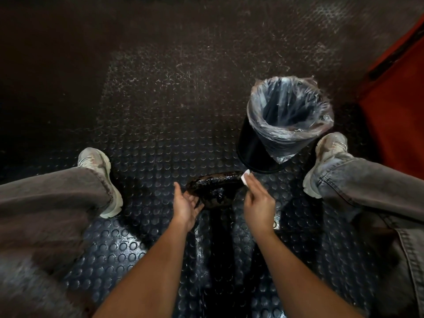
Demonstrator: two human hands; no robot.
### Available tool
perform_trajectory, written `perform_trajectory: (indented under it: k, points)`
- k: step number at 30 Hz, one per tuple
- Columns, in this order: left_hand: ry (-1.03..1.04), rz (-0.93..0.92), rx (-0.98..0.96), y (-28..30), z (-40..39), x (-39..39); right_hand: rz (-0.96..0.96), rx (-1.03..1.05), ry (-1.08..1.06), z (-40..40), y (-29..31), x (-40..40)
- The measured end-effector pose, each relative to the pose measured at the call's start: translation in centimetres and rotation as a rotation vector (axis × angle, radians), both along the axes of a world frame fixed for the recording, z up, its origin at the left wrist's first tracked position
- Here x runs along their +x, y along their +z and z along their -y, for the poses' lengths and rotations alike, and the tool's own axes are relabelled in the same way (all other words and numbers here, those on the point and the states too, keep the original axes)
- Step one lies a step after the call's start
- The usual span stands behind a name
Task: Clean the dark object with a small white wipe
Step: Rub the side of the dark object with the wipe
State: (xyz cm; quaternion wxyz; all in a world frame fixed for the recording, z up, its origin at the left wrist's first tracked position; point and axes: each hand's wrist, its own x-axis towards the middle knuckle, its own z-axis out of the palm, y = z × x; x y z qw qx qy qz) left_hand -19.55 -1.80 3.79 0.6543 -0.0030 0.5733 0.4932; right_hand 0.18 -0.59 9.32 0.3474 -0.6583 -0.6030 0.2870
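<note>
I look down and see the dark, shiny, lumpy object (214,189) between my two hands, above the floor. Its long side runs from left to right, and the right end tips a little up and away from me, toward the bin. I cannot tell what kind of thing it is.

My left hand (187,204) is at the left end of the dark object. The palm faces up and to the right, and the fingers are straight and spread. The fingertips touch the lower left edge of it, like a cup under it. This hand is not squeezing anything.

My right hand (258,199) is at the right end. Its fingers are curled in and pinch the small white wipe (245,179) at the tips. The wipe sits right at the top of my grip and presses on the right end of the dark object. My right wrist bends so the fingers point up and left.

Just past the wipe stands a black round bin with a clear plastic bag (284,125). The floor is dark rubber with round bumps (146,125). My light shoes (101,177) and grey trouser legs (367,187) are far out on both sides of my hands.
</note>
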Motion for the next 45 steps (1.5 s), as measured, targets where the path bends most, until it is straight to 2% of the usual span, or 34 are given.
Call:
perform_trajectory:
  k: [4, 6, 9, 13, 15, 17, 23, 26, 30, 34, 36, 40, 42, 45]
  points:
    - [0.014, 0.005, 0.002, 0.0, 0.0, 0.0, 0.031, -0.253, -0.134, -0.8, -0.7, -0.3]
    - [0.012, 0.006, -0.003, 0.1, -0.1, 0.0, 0.053, -0.299, -0.138, -2.1, -0.3, -0.3]
    - [0.016, 0.006, -0.011, 0.2, -0.1, 0.0, 0.034, -0.200, -0.114, -3.3, 0.8, -0.4]
    - [0.018, 0.005, -0.003, 0.0, -0.1, 0.1, 0.082, 0.030, 0.121, -2.7, 1.7, -1.0]
    - [0.022, -0.001, -0.004, -0.1, -0.1, 0.1, 0.095, 0.012, 0.141, -1.4, 1.4, -0.8]
    - [0.013, -0.006, 0.001, -0.1, -0.1, 0.2, 0.065, -0.018, 0.070, -0.3, 0.8, -0.4]
    - [0.009, -0.005, 0.006, -0.9, 0.0, -0.1, 0.081, -0.310, -0.115, -2.5, 0.5, -0.1]
    - [0.008, -0.013, -0.001, -1.0, -0.1, -0.2, 0.043, -0.199, -0.080, -3.5, 1.5, -0.7]
    - [0.007, -0.004, -0.007, -0.6, -0.1, 0.0, 0.125, 0.025, 0.170, -2.5, 1.9, -1.6]
    - [0.013, 0.001, -0.003, -0.4, 0.0, 0.0, 0.115, 0.005, 0.106, -0.4, 1.1, -0.8]
    - [0.014, 0.001, -0.006, -0.3, 0.0, 0.0, 0.049, -0.084, 0.006, -0.5, 1.0, -0.4]
    - [0.021, 0.019, -0.013, -0.6, -0.1, -0.1, 0.102, -0.265, -0.105, -2.7, 0.9, -0.1]
    - [0.018, 0.011, -0.012, -0.4, -0.1, -0.1, 0.078, -0.218, -0.080, -3.4, 1.3, -0.3]
    - [0.005, 0.000, -0.013, -0.3, 0.0, 0.1, 0.096, -0.046, 0.072, -3.5, 2.1, -1.5]
